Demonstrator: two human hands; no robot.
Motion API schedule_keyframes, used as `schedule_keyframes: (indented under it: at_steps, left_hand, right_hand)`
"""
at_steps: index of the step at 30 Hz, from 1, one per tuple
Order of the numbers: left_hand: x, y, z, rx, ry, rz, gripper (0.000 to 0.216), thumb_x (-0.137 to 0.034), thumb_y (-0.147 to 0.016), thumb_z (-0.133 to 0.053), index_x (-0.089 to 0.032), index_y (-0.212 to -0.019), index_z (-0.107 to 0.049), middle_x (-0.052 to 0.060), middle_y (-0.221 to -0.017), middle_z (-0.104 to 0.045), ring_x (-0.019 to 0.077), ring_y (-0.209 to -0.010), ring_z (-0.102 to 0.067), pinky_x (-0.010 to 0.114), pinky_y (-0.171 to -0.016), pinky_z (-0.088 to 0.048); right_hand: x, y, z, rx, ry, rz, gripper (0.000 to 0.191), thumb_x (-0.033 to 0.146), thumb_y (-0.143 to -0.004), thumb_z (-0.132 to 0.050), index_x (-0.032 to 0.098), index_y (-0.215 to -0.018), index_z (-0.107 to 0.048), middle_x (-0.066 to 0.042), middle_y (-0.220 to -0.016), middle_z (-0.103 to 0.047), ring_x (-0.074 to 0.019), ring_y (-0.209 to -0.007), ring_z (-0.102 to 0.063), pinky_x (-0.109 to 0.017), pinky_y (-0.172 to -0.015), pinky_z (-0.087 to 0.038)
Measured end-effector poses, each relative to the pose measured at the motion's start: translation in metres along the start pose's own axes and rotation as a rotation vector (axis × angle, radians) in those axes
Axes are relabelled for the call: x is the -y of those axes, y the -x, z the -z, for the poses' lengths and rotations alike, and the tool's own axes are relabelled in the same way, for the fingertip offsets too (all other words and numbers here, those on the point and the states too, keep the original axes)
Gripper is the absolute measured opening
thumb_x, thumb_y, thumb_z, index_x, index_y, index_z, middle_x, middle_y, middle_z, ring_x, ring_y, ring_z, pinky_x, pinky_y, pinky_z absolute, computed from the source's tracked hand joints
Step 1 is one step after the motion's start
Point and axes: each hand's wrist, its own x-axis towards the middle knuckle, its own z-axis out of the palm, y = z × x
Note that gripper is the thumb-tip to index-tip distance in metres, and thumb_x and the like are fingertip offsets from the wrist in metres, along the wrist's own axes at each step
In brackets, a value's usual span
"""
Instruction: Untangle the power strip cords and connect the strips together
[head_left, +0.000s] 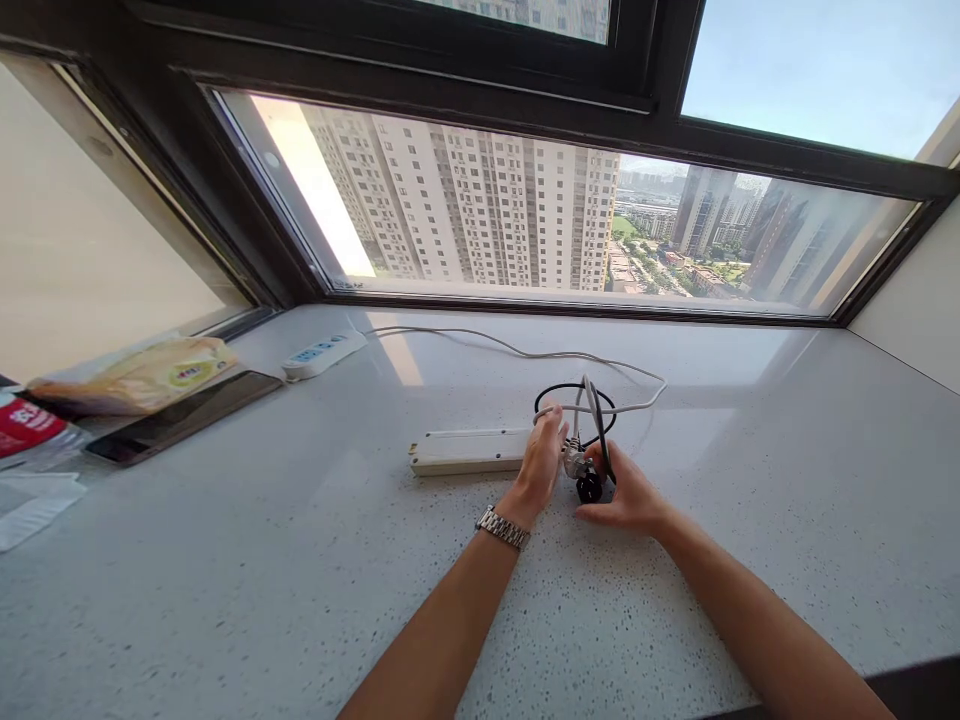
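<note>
A white power strip lies on the pale speckled counter, small screws showing along it. My left hand, its wrist wearing a metal-band watch, is flat with stretched fingers against the strip's right end. Beside it, a clear-white plug and a black plug sit close together between my hands. My right hand curls around the black plug from the right, thumb in front and fingers behind. A black cable loops above the plugs, crossing a white cable. Whether the clear-white plug is inserted is hidden.
Another white power strip with blue sockets stands at the back left, its cord running right. A dark phone or tablet, a tissue pack, a red-labelled bottle and crumpled white paper lie left. A dark-framed window borders the counter.
</note>
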Motion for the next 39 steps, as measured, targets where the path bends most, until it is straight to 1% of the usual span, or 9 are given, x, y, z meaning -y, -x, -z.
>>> schedule_keyframes:
  at_steps: [5,8,10,14,20,25,28,35,39]
  left_hand:
    - [-0.010,0.001,0.015,-0.142,-0.605,-0.319,0.031,-0.041,-0.080,-0.047,-0.015,-0.082,-0.065,0.009,-0.085,-0.068,0.0239,-0.085,-0.064,0.037,-0.078,-0.052]
    - [-0.016,-0.003,0.022,-0.233,-0.878,-0.614,0.032,-0.033,-0.077,-0.051,-0.014,-0.101,-0.062,0.012,-0.104,-0.065,0.0267,-0.100,-0.058,0.041,-0.089,-0.046]
    - [-0.017,-0.008,0.025,-0.220,-0.939,-0.666,0.047,-0.031,-0.075,-0.053,-0.013,-0.119,-0.053,0.015,-0.120,-0.058,0.0282,-0.113,-0.052,0.043,-0.096,-0.041]
    - [-0.014,-0.012,0.029,-0.135,-0.910,-0.561,0.036,-0.029,-0.075,-0.052,-0.015,-0.107,-0.057,0.007,-0.091,-0.064,0.0219,-0.087,-0.059,0.035,-0.081,-0.047]
    - [-0.017,0.002,0.022,-0.035,-0.722,-0.516,0.009,-0.026,-0.071,-0.053,-0.018,-0.075,-0.053,-0.005,-0.057,-0.046,0.0093,-0.051,-0.042,0.020,-0.052,-0.037]
    - [-0.021,0.016,0.008,0.217,-0.541,-0.407,0.025,-0.038,-0.077,-0.053,-0.016,-0.083,-0.063,-0.005,-0.052,-0.048,0.0085,-0.050,-0.041,0.020,-0.052,-0.035]
    - [-0.020,0.022,-0.001,0.322,-0.264,-0.183,0.049,-0.054,-0.083,-0.038,-0.013,-0.081,-0.066,-0.001,-0.047,-0.050,0.0102,-0.045,-0.045,0.023,-0.050,-0.039]
    - [-0.020,0.026,-0.009,0.167,0.122,0.281,0.030,-0.038,-0.064,-0.065,-0.019,-0.078,-0.046,-0.004,-0.064,-0.052,0.0129,-0.060,-0.059,0.023,-0.053,-0.050]
    - [-0.017,0.026,-0.011,0.082,0.088,0.291,0.022,-0.033,-0.065,-0.057,-0.019,-0.078,-0.045,-0.005,-0.063,-0.049,0.0130,-0.061,-0.062,0.024,-0.061,-0.049]
  right_hand:
    - [-0.003,-0.004,0.002,0.009,-0.016,-0.014,0.041,0.022,-0.059,-0.070,0.021,-0.091,-0.045,0.002,-0.076,-0.046,-0.0124,-0.066,-0.041,-0.025,-0.060,-0.037]
    - [-0.006,-0.005,0.002,0.003,-0.051,-0.004,0.040,0.025,-0.059,-0.071,0.021,-0.091,-0.047,0.003,-0.071,-0.044,-0.0118,-0.063,-0.040,-0.025,-0.059,-0.036]
    - [-0.008,-0.006,0.003,-0.001,-0.055,0.023,0.040,0.027,-0.059,-0.072,0.020,-0.092,-0.050,0.003,-0.070,-0.045,-0.0117,-0.063,-0.041,-0.025,-0.059,-0.036]
    - [-0.012,-0.005,0.002,-0.050,-0.059,0.043,0.037,0.029,-0.059,-0.072,0.020,-0.089,-0.054,0.003,-0.071,-0.049,-0.0116,-0.064,-0.043,-0.025,-0.060,-0.038]
    - [-0.014,-0.007,0.000,-0.293,-0.254,-0.164,0.032,0.034,-0.061,-0.072,0.019,-0.079,-0.051,0.005,-0.061,-0.048,-0.0076,-0.052,-0.040,-0.020,-0.048,-0.034]
    - [-0.020,-0.011,0.003,-0.583,-0.402,-0.276,0.042,0.041,-0.059,-0.077,0.020,-0.080,-0.048,0.008,-0.058,-0.044,-0.0069,-0.048,-0.043,-0.020,-0.045,-0.039]
    - [-0.019,-0.012,0.005,-0.637,-0.479,-0.275,0.040,0.042,-0.056,-0.079,0.018,-0.071,-0.050,0.006,-0.061,-0.047,-0.0100,-0.053,-0.052,-0.026,-0.051,-0.051]
    - [-0.014,-0.009,0.008,-0.527,-0.743,-0.270,0.027,0.038,-0.062,-0.075,0.017,-0.070,-0.061,-0.002,-0.073,-0.066,-0.0169,-0.072,-0.066,-0.035,-0.077,-0.056]
    - [-0.013,-0.008,0.008,-0.523,-0.782,-0.257,0.030,0.042,-0.070,-0.067,0.016,-0.060,-0.055,0.002,-0.053,-0.056,-0.0107,-0.045,-0.056,-0.023,-0.048,-0.049]
